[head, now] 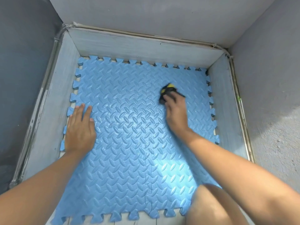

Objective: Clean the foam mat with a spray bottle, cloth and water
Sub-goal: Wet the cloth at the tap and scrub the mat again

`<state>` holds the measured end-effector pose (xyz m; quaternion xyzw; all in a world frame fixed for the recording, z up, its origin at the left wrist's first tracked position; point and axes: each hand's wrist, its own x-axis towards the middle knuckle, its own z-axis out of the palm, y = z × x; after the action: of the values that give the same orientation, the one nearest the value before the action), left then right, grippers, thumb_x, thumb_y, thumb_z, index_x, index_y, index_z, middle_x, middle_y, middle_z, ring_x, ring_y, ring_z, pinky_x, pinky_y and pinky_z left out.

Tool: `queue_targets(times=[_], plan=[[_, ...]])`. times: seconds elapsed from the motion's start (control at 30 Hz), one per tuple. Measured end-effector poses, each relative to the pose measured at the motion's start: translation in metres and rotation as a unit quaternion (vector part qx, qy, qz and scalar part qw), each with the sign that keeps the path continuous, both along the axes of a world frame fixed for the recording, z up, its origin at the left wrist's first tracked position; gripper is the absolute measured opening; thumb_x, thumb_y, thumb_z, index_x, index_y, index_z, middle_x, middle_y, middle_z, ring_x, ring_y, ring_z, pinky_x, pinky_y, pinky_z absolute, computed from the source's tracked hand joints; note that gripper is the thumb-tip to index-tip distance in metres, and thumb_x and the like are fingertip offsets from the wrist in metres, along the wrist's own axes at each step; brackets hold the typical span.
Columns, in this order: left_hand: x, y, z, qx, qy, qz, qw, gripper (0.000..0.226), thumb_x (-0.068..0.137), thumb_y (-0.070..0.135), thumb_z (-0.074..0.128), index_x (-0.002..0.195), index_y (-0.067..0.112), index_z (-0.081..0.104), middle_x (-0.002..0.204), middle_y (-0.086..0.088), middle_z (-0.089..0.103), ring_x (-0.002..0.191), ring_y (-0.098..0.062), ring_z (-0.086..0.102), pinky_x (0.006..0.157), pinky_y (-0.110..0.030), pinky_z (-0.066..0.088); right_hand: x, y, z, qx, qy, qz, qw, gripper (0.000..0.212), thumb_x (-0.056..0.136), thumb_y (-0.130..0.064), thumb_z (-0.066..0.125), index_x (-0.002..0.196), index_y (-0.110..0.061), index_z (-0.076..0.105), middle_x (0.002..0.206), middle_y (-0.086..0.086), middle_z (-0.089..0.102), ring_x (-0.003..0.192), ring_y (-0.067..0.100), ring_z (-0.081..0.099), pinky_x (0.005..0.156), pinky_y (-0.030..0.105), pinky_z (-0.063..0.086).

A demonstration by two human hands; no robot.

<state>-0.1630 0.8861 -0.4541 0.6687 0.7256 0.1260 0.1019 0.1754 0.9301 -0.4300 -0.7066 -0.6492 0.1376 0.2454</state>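
Note:
A blue foam mat (pixel 129 143) of interlocking tiles with a raised leaf pattern covers the floor. Its middle part glistens wet. My right hand (pixel 176 109) presses a dark cloth with yellow patches (pixel 168 90) onto the mat near its far right side, fingers closed over the cloth. My left hand (pixel 80 129) lies flat on the mat's left edge, fingers spread, holding nothing. No spray bottle is in view.
Pale tiled skirting (pixel 146 46) and grey walls (pixel 154 13) enclose the mat on the left, far and right sides. A pipe runs along the top of the skirting (pixel 240 111). A bare knee (pixel 215 207) rests at the mat's near right corner.

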Motion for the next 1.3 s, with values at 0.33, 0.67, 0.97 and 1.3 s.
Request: queue_targets(times=[0.33, 0.67, 0.97, 1.3], plan=[[0.001, -0.001, 0.0, 0.005, 0.0, -0.003, 1.0, 0.047, 0.107, 0.015, 0.041, 0.154, 0.008, 0.04, 0.164, -0.013, 0.032, 0.154, -0.03, 0.023, 0.126, -0.049, 0.019, -0.085, 0.061, -0.002, 0.021, -0.084, 0.355, 0.931, 0.039, 0.102, -0.031, 0.053, 0.14, -0.024, 0.059, 0.153, 0.005, 0.049, 0.138, 0.027, 0.046, 0.11, 0.048, 0.046], [0.002, -0.001, 0.0, 0.0, 0.001, 0.004, 1.0, 0.048, 0.107, 0.017, 0.04, 0.154, 0.009, 0.039, 0.164, -0.012, 0.031, 0.155, -0.028, 0.022, 0.126, -0.048, 0.018, 0.131, 0.095, -0.019, -0.034, -0.073, -0.164, 0.983, 0.046, 0.103, -0.02, 0.042, 0.144, -0.004, 0.052, 0.15, 0.028, 0.043, 0.136, 0.045, 0.041, 0.117, 0.045, 0.033], [0.004, 0.001, 0.001, 0.009, -0.001, 0.006, 1.0, 0.047, 0.107, 0.016, 0.04, 0.154, 0.011, 0.04, 0.164, -0.011, 0.032, 0.155, -0.027, 0.023, 0.127, -0.046, 0.017, -0.09, 0.131, -0.019, 0.027, -0.007, 0.016, 0.999, 0.044, 0.09, -0.001, 0.053, 0.133, -0.009, 0.063, 0.145, 0.018, 0.05, 0.134, 0.037, 0.042, 0.112, 0.047, 0.038], [0.003, -0.001, 0.0, 0.014, -0.002, 0.005, 1.0, 0.051, 0.104, 0.023, 0.033, 0.152, 0.01, 0.043, 0.162, -0.011, 0.035, 0.154, -0.029, 0.026, 0.126, -0.047, 0.021, -0.204, 0.125, -0.021, 0.086, -0.053, 0.338, 0.936, 0.05, 0.083, 0.002, 0.067, 0.131, -0.015, 0.067, 0.142, 0.01, 0.057, 0.129, 0.03, 0.052, 0.106, 0.038, 0.045]])
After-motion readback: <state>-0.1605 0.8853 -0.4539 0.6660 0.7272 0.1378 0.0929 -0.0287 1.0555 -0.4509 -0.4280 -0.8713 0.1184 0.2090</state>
